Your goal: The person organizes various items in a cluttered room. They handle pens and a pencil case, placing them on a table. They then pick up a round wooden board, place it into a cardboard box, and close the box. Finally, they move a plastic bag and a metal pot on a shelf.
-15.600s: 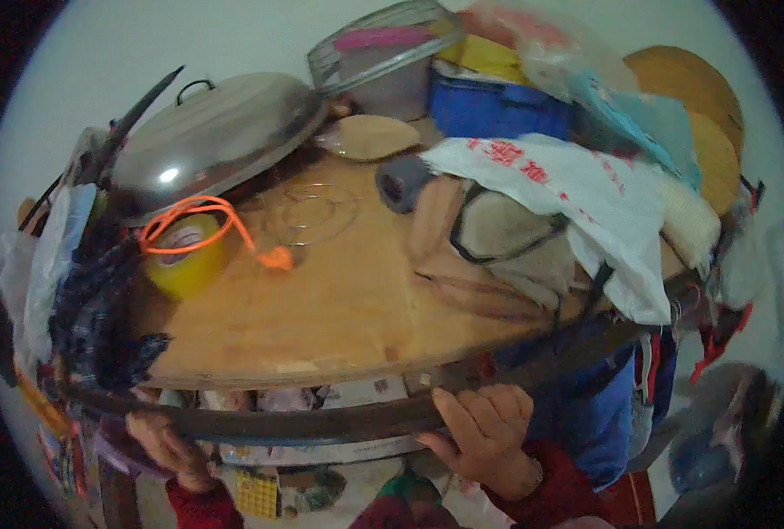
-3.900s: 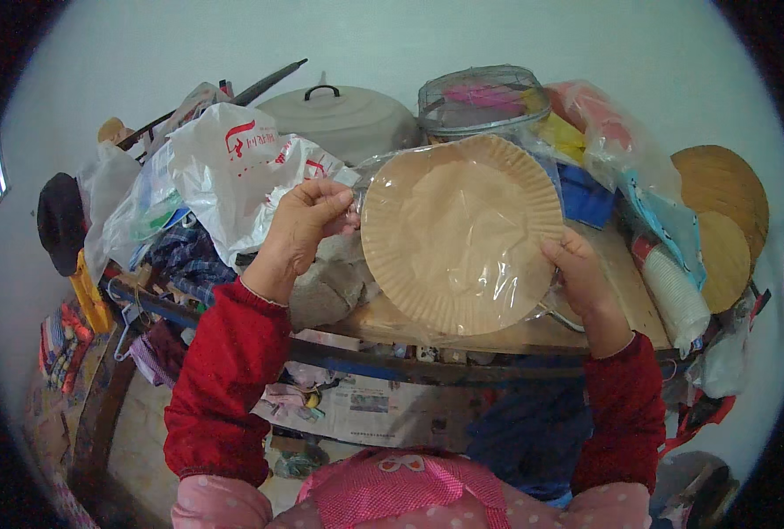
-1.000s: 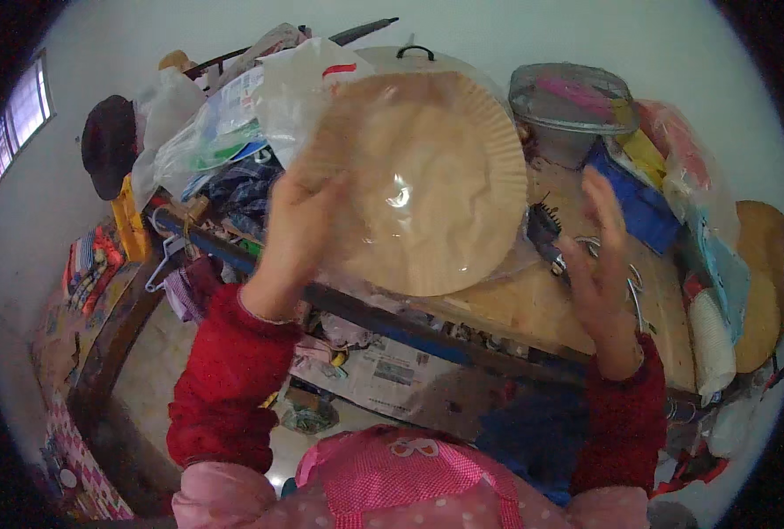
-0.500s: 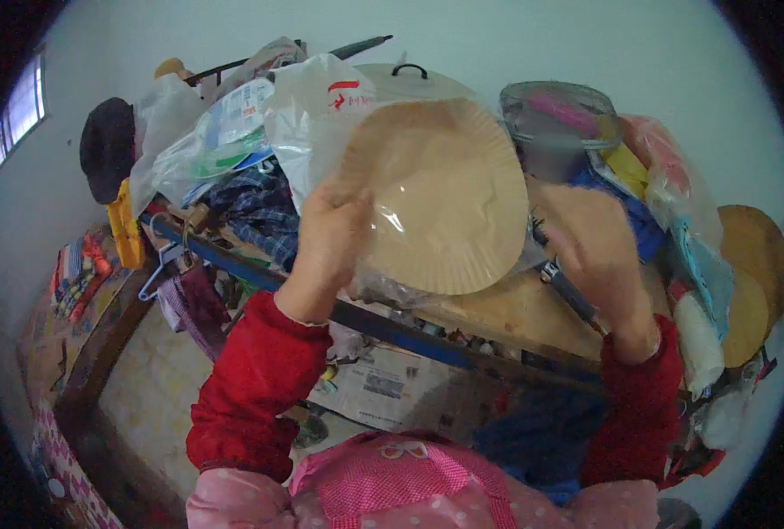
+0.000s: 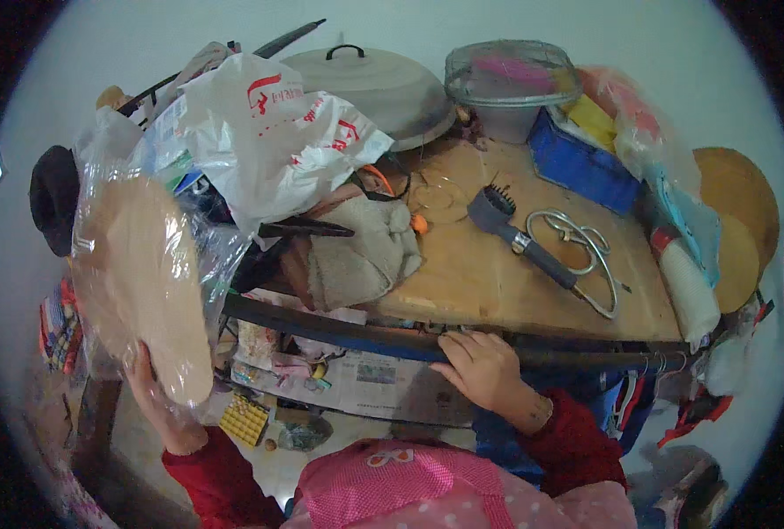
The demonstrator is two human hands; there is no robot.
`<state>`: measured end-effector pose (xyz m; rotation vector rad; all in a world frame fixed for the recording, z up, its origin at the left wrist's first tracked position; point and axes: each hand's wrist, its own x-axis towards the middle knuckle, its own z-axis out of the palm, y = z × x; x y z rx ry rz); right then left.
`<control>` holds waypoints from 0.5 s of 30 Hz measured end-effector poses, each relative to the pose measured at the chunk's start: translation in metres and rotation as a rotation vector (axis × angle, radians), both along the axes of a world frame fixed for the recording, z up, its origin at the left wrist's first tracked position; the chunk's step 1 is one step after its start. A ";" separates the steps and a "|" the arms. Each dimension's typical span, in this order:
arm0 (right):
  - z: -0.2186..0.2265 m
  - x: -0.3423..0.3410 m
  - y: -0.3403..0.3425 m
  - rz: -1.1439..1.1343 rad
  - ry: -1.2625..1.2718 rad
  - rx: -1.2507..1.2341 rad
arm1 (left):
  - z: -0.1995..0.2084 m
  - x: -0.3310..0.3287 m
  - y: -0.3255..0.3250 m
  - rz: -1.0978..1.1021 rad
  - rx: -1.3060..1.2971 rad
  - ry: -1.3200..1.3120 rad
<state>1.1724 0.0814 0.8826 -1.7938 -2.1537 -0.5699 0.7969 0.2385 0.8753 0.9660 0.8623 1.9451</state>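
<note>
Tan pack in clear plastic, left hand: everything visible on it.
The tan pack looks papery and pale, showing as a long oval held near upright, its lower end toward the right. Clear, crinkled plastic wrap with glare covers it, loose film spreading right. The left hand holds it at the bottom, in front of the table's left end. Sheet count can't be told.

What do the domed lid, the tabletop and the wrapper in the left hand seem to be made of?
Domed lid: probably metal, satin grey, with soft sheen.
Tabletop: apparently wood, smooth, tan, with faint grain-like streaks.
Wrapper: likely clear plastic film, glossy, with wrinkles and glints.
</note>
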 end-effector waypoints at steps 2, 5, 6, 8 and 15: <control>-0.008 0.001 -0.001 -0.027 0.010 0.042 | -0.017 -0.005 -0.013 0.122 0.013 0.232; -0.012 0.005 -0.004 -0.044 0.005 0.082 | -0.032 -0.024 -0.022 -0.083 -0.189 -0.142; -0.013 0.006 -0.004 -0.036 0.014 0.109 | -0.042 -0.035 -0.025 -0.110 -0.212 -0.151; -0.012 0.003 -0.004 -0.030 0.055 0.137 | -0.064 -0.054 -0.030 -0.164 -0.259 -0.153; -0.014 0.001 0.004 -0.011 0.161 0.194 | -0.096 -0.088 -0.071 -0.283 -0.267 -0.043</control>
